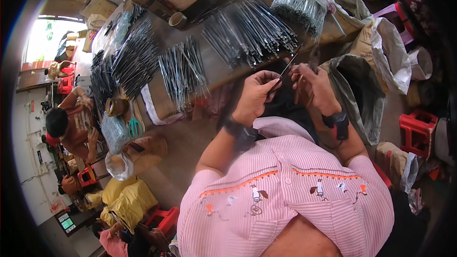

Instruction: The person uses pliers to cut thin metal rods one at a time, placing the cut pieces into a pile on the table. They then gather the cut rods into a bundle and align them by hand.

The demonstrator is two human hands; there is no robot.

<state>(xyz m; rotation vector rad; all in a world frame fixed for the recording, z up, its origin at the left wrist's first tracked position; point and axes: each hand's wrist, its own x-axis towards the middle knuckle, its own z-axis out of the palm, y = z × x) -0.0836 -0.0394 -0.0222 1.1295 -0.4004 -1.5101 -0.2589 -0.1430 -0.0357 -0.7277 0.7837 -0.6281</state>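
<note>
My left hand (259,90) pinches a thin dark metal strip (287,70) between thumb and fingers, just off the table's near edge. The strip slants up toward the right. Close by on its right is my right hand (312,85), fingers bent and smeared by motion; whether they grip anything does not show. Beyond my hands lies a wide row of similar dark strips (254,31) on the table (216,78). Farther left is a smaller bunch of strips (183,69), some ends jutting over the edge, and a larger dark heap (135,57).
A plastic-wrapped bundle of strips (300,0) stands at the far right of the table. Below it an open grey sack (359,90) sits by my right arm. Teal scissors (135,126) hang at the left. A red stool (418,133) is right; another person (76,123) sits left.
</note>
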